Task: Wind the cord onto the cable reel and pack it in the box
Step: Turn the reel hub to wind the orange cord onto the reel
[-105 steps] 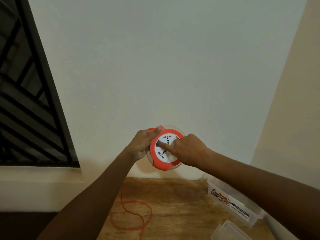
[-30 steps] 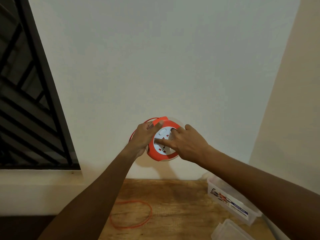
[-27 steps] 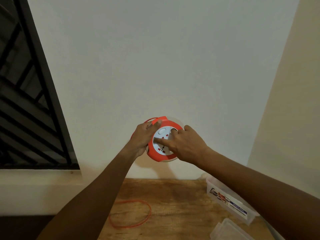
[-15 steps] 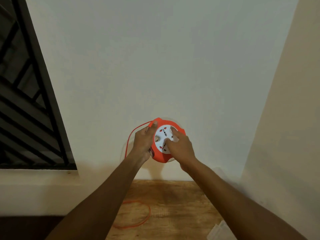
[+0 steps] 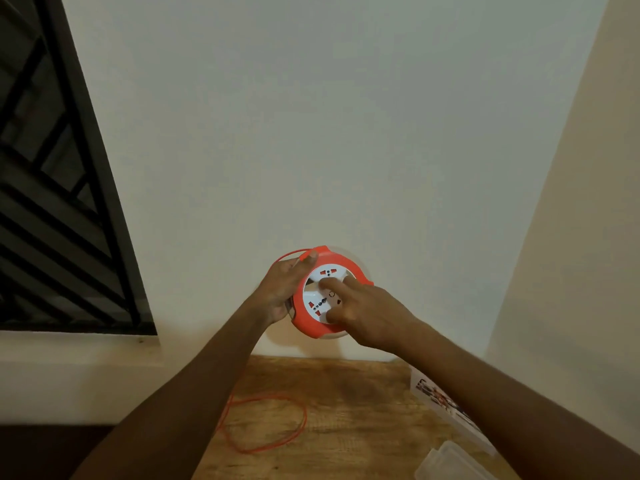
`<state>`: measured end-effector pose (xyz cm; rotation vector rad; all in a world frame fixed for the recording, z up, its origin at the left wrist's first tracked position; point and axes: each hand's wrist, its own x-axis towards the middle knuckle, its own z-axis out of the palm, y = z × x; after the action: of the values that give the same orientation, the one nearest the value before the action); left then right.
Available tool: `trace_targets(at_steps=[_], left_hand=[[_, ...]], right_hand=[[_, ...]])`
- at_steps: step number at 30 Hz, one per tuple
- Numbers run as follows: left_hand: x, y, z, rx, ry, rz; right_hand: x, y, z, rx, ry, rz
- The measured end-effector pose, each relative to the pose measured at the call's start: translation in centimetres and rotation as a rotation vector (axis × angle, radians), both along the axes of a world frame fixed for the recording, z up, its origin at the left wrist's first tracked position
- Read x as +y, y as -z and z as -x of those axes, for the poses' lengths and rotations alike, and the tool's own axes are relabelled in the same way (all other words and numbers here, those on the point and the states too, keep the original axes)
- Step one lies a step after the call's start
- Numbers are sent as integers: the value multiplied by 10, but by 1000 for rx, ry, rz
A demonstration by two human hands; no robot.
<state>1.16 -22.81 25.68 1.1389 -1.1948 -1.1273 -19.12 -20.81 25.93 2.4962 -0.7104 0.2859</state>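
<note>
**Cable reel held up in two hands, one loop of cord on the table**

Cable reel (image 5: 323, 299): we count one, orange with a white socket face, held in the air in front of the pale wall (image 5: 311, 116) and above the wooden table (image 5: 346, 410). We see two hands. Our left hand (image 5: 282, 289) has its grip clenched on the reel's left rim, thumb on the orange edge. Our right hand (image 5: 367, 313) is not grasping; its fingers press flat on the white face. One orange cord (image 5: 277, 424) shows: a thin arc leaves the reel's top left, passes behind the left hand, and one loose loop lies on the table below. One clear box (image 5: 446, 407) sits at the table's right, mostly hidden by the right forearm, its label unreadable. One clear lid (image 5: 446, 462) lies near it, cut off by the bottom edge. One dark window grille (image 5: 52, 202) fills the left.
</note>
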Motion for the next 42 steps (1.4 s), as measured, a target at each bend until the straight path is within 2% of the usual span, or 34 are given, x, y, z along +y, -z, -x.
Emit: trace_targets(at_steps=[4, 9, 17, 22, 24, 26, 28, 31, 33, 35, 36, 39, 42], left_hand=[[1, -1, 1, -83, 54, 8], [0, 5, 5, -96, 47, 9], [-6, 10, 16, 46, -84, 18], [-6, 16, 17, 32, -94, 7], [-7, 15, 19, 20, -92, 14], [-7, 13, 24, 34, -115, 25], [-6, 8, 31, 54, -162, 62], [-6, 4, 38, 60, -222, 114], [-5, 4, 36, 81, -238, 112], [-5, 6, 32, 118, -220, 101], [-6, 7, 30, 133, -203, 91], [-7, 8, 25, 146, -187, 46], [-10, 8, 18, 137, -183, 27]], right_hand=[[3, -8, -3, 243, 33, 51], [5, -4, -7, 361, 96, 120], [-1, -8, -9, 161, 295, 18], [-6, 0, -8, 182, 280, 45], [-7, 2, -9, 127, 299, 13], [-7, 3, -12, -118, 371, -94], [-4, 3, -22, -553, 464, -298], [-6, 1, -33, -1227, 454, -816], [-7, -2, -34, -1441, 425, -1070], [-4, -1, -33, -1392, 409, -1119], [-3, 0, -32, -1316, 411, -1076], [5, 1, -29, -984, 450, -686], [8, 2, -20, -603, 356, -281]])
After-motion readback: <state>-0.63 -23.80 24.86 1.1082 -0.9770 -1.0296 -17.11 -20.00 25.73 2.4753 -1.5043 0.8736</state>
